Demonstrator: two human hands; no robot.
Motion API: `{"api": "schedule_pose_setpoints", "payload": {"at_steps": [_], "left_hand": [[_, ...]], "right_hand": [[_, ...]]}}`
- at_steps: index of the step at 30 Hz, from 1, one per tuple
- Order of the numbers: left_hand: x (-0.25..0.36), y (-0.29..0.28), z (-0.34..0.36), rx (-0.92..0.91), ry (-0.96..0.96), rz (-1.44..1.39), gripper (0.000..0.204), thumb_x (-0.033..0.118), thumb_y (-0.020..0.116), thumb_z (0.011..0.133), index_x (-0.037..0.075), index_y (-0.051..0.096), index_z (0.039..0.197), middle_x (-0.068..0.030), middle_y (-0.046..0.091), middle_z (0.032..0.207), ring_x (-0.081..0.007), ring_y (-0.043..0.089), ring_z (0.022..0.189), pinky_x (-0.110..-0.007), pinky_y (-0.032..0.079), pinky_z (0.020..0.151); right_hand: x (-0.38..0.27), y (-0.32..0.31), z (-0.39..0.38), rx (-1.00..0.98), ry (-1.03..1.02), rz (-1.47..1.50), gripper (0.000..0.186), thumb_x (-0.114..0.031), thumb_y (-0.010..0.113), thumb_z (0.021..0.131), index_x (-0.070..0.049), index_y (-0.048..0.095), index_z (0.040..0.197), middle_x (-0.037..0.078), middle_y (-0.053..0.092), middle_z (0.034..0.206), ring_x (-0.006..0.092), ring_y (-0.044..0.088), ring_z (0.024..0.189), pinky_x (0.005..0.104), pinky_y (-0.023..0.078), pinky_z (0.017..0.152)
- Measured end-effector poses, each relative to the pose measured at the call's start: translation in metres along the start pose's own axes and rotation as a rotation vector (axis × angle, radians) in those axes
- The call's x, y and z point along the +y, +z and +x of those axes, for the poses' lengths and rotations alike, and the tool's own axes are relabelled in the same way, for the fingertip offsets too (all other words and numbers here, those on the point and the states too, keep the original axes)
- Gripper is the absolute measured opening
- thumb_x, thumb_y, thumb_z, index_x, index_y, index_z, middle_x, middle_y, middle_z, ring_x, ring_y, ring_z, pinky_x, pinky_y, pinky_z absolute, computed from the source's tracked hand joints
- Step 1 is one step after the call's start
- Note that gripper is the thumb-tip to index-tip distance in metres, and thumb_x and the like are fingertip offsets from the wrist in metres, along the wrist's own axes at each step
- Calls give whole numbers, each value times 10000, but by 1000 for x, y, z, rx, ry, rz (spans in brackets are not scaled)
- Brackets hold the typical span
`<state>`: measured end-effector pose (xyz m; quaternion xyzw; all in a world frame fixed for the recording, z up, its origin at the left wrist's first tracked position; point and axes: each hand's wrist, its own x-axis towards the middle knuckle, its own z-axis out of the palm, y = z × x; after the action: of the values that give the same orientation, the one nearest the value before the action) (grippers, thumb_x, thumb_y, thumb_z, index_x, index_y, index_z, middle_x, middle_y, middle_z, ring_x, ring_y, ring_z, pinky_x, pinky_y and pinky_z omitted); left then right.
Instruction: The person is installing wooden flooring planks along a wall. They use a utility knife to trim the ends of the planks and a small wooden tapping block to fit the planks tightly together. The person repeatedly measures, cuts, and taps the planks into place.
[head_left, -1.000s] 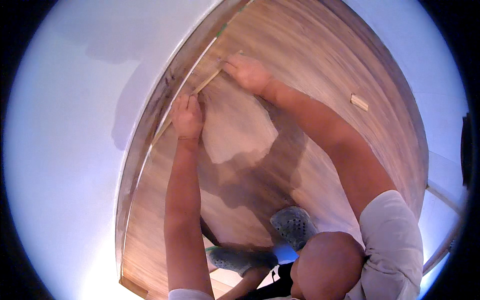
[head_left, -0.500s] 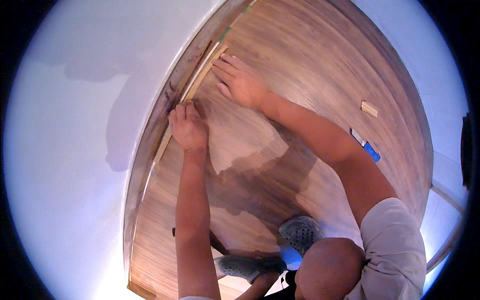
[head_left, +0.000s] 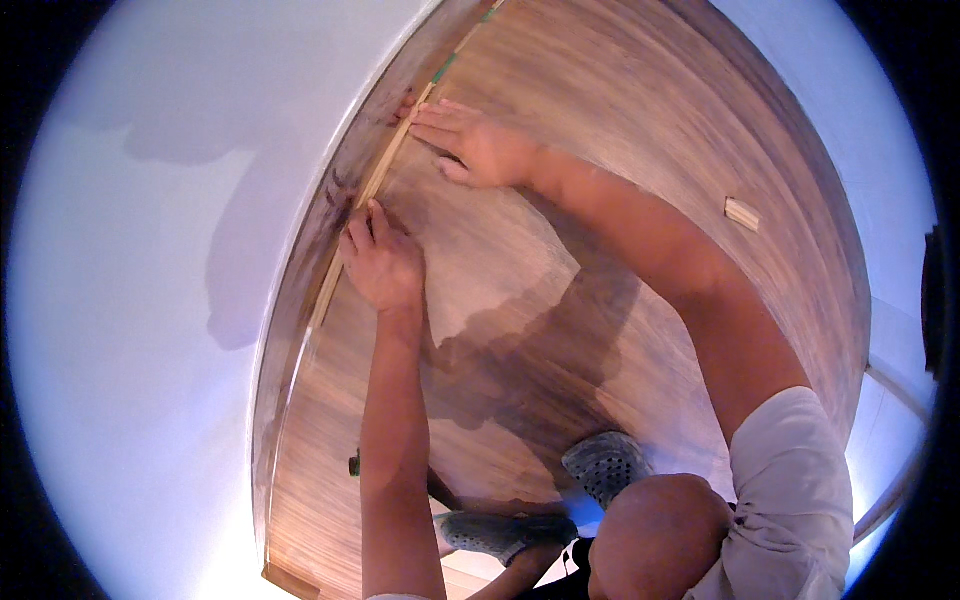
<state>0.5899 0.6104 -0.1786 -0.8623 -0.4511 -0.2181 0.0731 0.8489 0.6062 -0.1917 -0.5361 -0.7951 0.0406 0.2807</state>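
A long, thin strip of pale wood point(head_left: 386, 160) lies along the joint where the wood-grain floor point(head_left: 600, 120) meets the brown skirting board point(head_left: 292, 340). My left hand point(head_left: 384, 264) is at its middle, with slightly bent, parted fingers resting on it. Farther up, my right hand point(head_left: 478, 146) reaches in from the right, its fingers stretched out over the strip's far end. Neither hand is wrapped round the strip. A white line in the joint continues toward me beyond the strip's near end.
A short wooden block point(head_left: 742, 213) lies on the floor at the right. Green pieces point(head_left: 445, 66) sit in the joint farther up. A white wall point(head_left: 170, 250) rises at the left. Dark perforated clogs point(head_left: 607, 468) are at the bottom, and a small dark object point(head_left: 354, 463) lies beside my left forearm.
The strip's far end has moved left, closer against the skirting board. My right fingers moved left with it, and my left fingers have parted. The blue-handled knife is now hidden behind my right arm.
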Motion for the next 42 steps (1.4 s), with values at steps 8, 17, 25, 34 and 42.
{"api": "schedule_pose_setpoints", "payload": {"at_steps": [8, 17, 25, 34, 42], "left_hand": [[7, -3, -5, -76, -41, 39, 449, 84, 635, 877, 25, 682, 1319, -150, 637, 1322, -388, 590, 1155, -473, 489, 1022], [11, -7, -3, -76, -65, 9, 506, 136, 665, 860, -6, 658, 1345, -162, 614, 1326, -391, 581, 1199, -475, 483, 1064], [16, -3, -8, -103, -114, 51, 548, 161, 613, 900, 12, 611, 1427, -159, 580, 1464, -364, 551, 1299, -465, 420, 1153], [23, -3, -9, -103, -175, -39, 546, 146, 598, 907, -31, 593, 1424, -191, 553, 1489, -388, 535, 1329, -479, 416, 1163], [28, -7, -13, -85, -188, 17, 520, 138, 603, 903, -63, 609, 1382, -220, 566, 1442, -423, 548, 1301, -460, 459, 1128]], "right_hand": [[2, 4, 3, 31, 26, -166, 516, -157, 626, 941, 1, 590, 1431, 184, 560, 1519, 344, 486, 1455, 441, 376, 1244], [-20, 4, 7, -50, 71, -237, 570, -295, 583, 996, -15, 535, 1490, 246, 509, 1548, 398, 440, 1479, 497, 311, 1268], [-60, 16, 13, -65, 129, -242, 616, -343, 578, 1007, -71, 489, 1552, 409, 421, 1535, 546, 390, 1464, 588, 282, 1251], [-64, 23, 15, 51, 124, -291, 554, -289, 642, 944, -53, 601, 1444, 360, 496, 1495, 510, 454, 1419, 547, 334, 1235], [-68, 16, 13, 81, 126, -283, 524, -238, 694, 895, -85, 648, 1394, 285, 566, 1470, 428, 498, 1413, 491, 396, 1208]]}}
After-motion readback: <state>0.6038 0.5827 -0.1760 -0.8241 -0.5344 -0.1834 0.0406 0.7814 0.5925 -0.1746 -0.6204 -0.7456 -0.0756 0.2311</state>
